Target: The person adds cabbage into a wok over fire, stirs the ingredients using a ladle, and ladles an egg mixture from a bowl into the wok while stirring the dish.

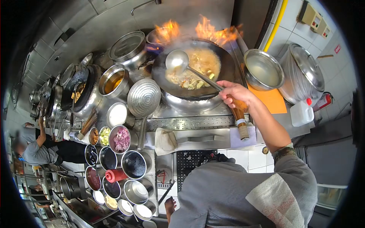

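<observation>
My right hand [236, 94] is closed around the handle of a steel ladle [177, 60]. The ladle's bowl is over the left part of a large black wok [228, 62], above bubbling, pale broth with chunks of food [197, 70]. Steam rises there, and flames leap up behind the wok's far rim. My left hand [170, 205] hangs low beside my body, near the counter's end. It looks loosely open with nothing in it, though it is small in view. A bamboo wok brush [242, 129] lies below my right wrist.
A perforated skimmer [144, 97] rests left of the wok, near a pot of brown liquid [113, 80]. Several ingredient bowls, one with chopped onions [120, 139], and a red bottle [115, 175] crowd the left. A basin [264, 69] stands right. A co-worker [42, 142] stands far left.
</observation>
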`<state>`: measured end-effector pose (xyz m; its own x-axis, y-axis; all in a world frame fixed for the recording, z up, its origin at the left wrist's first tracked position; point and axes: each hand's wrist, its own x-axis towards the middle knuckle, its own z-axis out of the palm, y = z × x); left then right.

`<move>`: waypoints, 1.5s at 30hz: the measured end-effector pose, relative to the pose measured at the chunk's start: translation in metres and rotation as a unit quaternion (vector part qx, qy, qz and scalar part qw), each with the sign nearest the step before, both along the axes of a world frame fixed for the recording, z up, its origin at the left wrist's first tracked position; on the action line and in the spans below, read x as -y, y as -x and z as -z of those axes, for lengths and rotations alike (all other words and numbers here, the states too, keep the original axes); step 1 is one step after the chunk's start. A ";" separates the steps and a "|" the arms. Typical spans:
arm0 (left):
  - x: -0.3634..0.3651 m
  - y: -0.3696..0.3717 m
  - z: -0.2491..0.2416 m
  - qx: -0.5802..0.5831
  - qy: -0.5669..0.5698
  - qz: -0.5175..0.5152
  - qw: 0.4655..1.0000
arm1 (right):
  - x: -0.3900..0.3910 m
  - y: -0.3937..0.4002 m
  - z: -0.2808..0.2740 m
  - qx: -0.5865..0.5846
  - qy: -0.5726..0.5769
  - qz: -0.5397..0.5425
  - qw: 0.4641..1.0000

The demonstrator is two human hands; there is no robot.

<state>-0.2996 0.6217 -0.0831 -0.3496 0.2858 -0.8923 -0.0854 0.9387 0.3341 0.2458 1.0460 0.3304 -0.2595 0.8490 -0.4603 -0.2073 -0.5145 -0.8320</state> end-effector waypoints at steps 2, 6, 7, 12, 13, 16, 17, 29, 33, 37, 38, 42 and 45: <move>0.002 0.001 0.000 0.012 -0.015 0.001 1.000 | 0.000 -0.012 0.009 -0.157 0.057 0.032 0.985; 0.000 0.002 0.004 0.027 -0.035 -0.009 0.999 | 0.006 -0.021 0.013 -0.230 0.064 0.041 0.970; 0.000 0.003 0.006 0.021 -0.032 -0.006 0.999 | 0.008 -0.021 0.008 -0.210 0.053 0.043 0.975; -0.009 0.006 0.006 0.008 -0.002 0.018 1.000 | 0.027 -0.010 -0.031 0.122 -0.046 -0.021 0.991; -0.008 0.006 0.006 0.016 0.000 0.010 1.000 | 0.029 -0.009 -0.034 0.143 -0.049 -0.034 0.988; -0.007 0.009 0.010 0.026 -0.004 -0.011 1.000 | 0.030 0.000 -0.037 0.165 -0.049 -0.048 0.984; -0.007 0.008 0.011 0.023 -0.011 -0.017 1.000 | 0.029 0.001 -0.034 0.178 -0.054 -0.058 0.981; -0.011 0.013 0.008 0.012 -0.036 -0.005 0.999 | 0.022 -0.023 -0.002 -0.156 0.062 0.005 0.986; -0.003 0.012 0.003 0.017 -0.034 -0.004 0.999 | 0.029 -0.033 0.009 -0.260 0.063 0.040 0.963; -0.003 0.014 0.004 0.021 -0.006 0.008 1.000 | 0.038 -0.041 -0.007 -0.113 0.009 0.056 0.992; -0.004 0.014 0.003 0.019 -0.003 0.008 1.000 | 0.038 -0.043 -0.009 -0.061 -0.006 0.052 0.997; -0.012 0.015 0.004 -0.006 -0.010 0.018 1.000 | 0.040 -0.052 -0.008 0.054 -0.021 0.051 0.997; -0.021 0.015 0.005 -0.016 -0.016 0.014 1.000 | 0.050 -0.053 -0.017 0.071 -0.008 0.055 0.996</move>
